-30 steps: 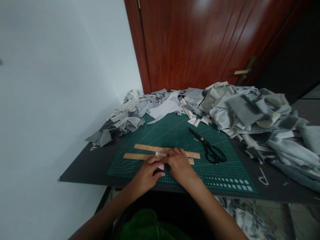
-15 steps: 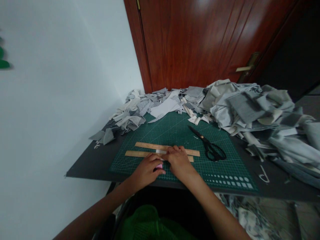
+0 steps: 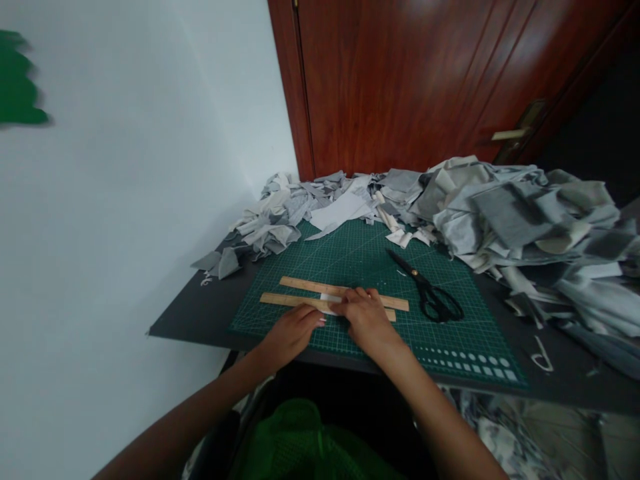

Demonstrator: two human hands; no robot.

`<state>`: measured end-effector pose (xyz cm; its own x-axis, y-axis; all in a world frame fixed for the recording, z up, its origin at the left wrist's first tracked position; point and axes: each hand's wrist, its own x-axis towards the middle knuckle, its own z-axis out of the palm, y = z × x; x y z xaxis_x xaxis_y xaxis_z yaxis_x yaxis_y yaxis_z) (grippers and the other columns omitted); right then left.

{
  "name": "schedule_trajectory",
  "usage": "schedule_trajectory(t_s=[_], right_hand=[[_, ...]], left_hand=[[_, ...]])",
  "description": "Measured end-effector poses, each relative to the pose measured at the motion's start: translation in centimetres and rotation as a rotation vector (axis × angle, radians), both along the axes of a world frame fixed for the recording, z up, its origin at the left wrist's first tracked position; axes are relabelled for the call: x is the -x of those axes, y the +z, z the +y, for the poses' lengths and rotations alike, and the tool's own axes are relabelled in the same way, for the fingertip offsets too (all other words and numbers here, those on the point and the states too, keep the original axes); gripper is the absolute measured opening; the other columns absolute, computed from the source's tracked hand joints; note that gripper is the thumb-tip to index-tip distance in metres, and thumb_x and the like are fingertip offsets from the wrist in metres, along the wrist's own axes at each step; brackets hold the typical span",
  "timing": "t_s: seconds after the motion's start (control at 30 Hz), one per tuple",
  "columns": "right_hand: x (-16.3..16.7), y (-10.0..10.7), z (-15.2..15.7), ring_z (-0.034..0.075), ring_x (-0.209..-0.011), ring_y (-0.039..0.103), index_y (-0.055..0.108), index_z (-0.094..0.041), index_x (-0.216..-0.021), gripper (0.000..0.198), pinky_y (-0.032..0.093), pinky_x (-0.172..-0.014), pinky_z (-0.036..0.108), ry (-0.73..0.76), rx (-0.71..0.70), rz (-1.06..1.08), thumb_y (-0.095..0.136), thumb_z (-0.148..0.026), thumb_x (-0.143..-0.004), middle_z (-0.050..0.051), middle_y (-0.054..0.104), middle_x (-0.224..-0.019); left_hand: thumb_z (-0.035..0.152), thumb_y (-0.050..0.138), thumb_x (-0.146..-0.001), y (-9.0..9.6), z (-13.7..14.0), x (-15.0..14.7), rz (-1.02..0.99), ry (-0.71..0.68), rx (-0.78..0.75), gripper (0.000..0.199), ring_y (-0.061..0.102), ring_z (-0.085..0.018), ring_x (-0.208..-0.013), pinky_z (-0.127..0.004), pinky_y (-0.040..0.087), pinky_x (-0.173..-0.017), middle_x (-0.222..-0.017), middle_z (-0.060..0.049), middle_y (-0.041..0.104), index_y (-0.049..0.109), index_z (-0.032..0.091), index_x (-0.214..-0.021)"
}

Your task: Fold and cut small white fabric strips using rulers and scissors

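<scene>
Two wooden rulers lie roughly parallel on the green cutting mat [image 3: 345,247], a far ruler [image 3: 305,285] and a near ruler [image 3: 285,300]. Between and under them shows a small white piece [image 3: 327,297], perhaps cloth or paper. My right hand [image 3: 369,321] presses down across both rulers, fingers bent and thumb pointing left. At the near ruler's front edge is my left hand [image 3: 293,333], its fingers closed around a small pink piece [image 3: 323,321] that is mostly hidden. Black-handled scissors [image 3: 425,287] rest, blades nearly together, to the right of my right hand.
Heaped grey and white cloth scraps [image 3: 500,213] cover the table's back and right side. A flat white piece [image 3: 340,212] lies at the mat's far edge. White wall [image 3: 150,167] stands left, a brown door [image 3: 400,87] behind. White cord [image 3: 542,355] lies right.
The view has shifted slightly, so the scene sits further right. My left hand has turned and drawn its fingers together, hiding more of the pink piece. My right hand stays on the rulers.
</scene>
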<state>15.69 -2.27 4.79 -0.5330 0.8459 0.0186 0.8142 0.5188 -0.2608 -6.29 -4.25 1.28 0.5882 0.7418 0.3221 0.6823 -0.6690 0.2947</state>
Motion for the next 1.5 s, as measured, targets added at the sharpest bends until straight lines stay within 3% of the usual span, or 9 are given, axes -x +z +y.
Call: schedule_trajectory(t_s=[0.2, 0.43, 0.63, 1.1, 1.33, 1.5], right_hand=[[0.1, -0.3, 0.0, 0.027, -0.112, 0.055, 0.072, -0.033, -0.130, 0.051, 0.029, -0.092, 0.041, 0.005, -0.001, -0.013, 0.054, -0.005, -0.090, 0.009, 0.069, -0.121], [0.0, -0.3, 0.1, 0.027, -0.111, 0.055, 0.073, -0.032, -0.127, 0.052, 0.029, -0.092, 0.041, 0.002, -0.016, -0.009, 0.052, -0.004, -0.089, 0.009, 0.069, -0.120], [0.1, -0.2, 0.1, 0.027, -0.112, 0.055, 0.074, -0.032, -0.126, 0.050, 0.029, -0.092, 0.042, 0.006, -0.005, -0.017, 0.053, -0.005, -0.089, 0.010, 0.069, -0.119], [0.1, -0.1, -0.1, 0.028, -0.111, 0.055, 0.075, -0.030, -0.122, 0.047, 0.029, -0.093, 0.042, -0.001, -0.029, -0.017, 0.052, -0.005, -0.089, 0.010, 0.069, -0.119], [0.2, 0.2, -0.2, 0.028, -0.111, 0.055, 0.075, -0.030, -0.123, 0.046, 0.029, -0.094, 0.043, -0.004, -0.011, -0.024, 0.051, -0.006, -0.091, 0.010, 0.068, -0.121], [0.1, 0.2, -0.1, 0.028, -0.111, 0.055, 0.073, -0.032, -0.126, 0.051, 0.029, -0.093, 0.043, 0.000, -0.014, -0.027, 0.048, -0.004, -0.092, 0.010, 0.068, -0.120]], left_hand=[[0.018, 0.053, -0.101, -0.8, 0.5, -0.1, -0.053, 0.146, -0.101, 0.021, 0.067, -0.020, -0.093, -0.035, 0.054, -0.087, -0.099, -0.005, 0.070, 0.074, 0.021, -0.097], [0.017, 0.054, -0.101, -1.4, 0.6, -0.3, 0.018, 0.134, -0.142, 0.021, 0.066, -0.022, -0.091, -0.038, 0.054, -0.087, -0.093, -0.005, 0.071, 0.074, 0.020, -0.096], [0.011, 0.053, -0.098, -0.9, 0.3, -0.9, 0.132, 0.140, -0.146, 0.020, 0.064, -0.025, -0.096, -0.041, 0.055, -0.089, -0.101, -0.008, 0.070, 0.071, 0.019, -0.098], [0.000, 0.054, -0.090, 0.4, 0.2, -1.3, 0.323, 0.203, -0.120, 0.021, 0.061, -0.029, -0.092, -0.041, 0.052, -0.082, -0.091, -0.010, 0.066, 0.066, 0.017, -0.089], [0.005, 0.057, -0.088, 1.4, 0.7, 1.5, 0.180, 0.200, -0.114, 0.018, 0.060, -0.026, -0.087, -0.041, 0.049, -0.083, -0.083, -0.006, 0.064, 0.065, 0.020, -0.082], [0.019, 0.052, -0.099, 0.7, 1.7, -0.3, -0.114, 0.251, -0.114, 0.017, 0.062, -0.025, -0.098, -0.042, 0.049, -0.093, -0.095, -0.007, 0.066, 0.064, 0.020, -0.087]])
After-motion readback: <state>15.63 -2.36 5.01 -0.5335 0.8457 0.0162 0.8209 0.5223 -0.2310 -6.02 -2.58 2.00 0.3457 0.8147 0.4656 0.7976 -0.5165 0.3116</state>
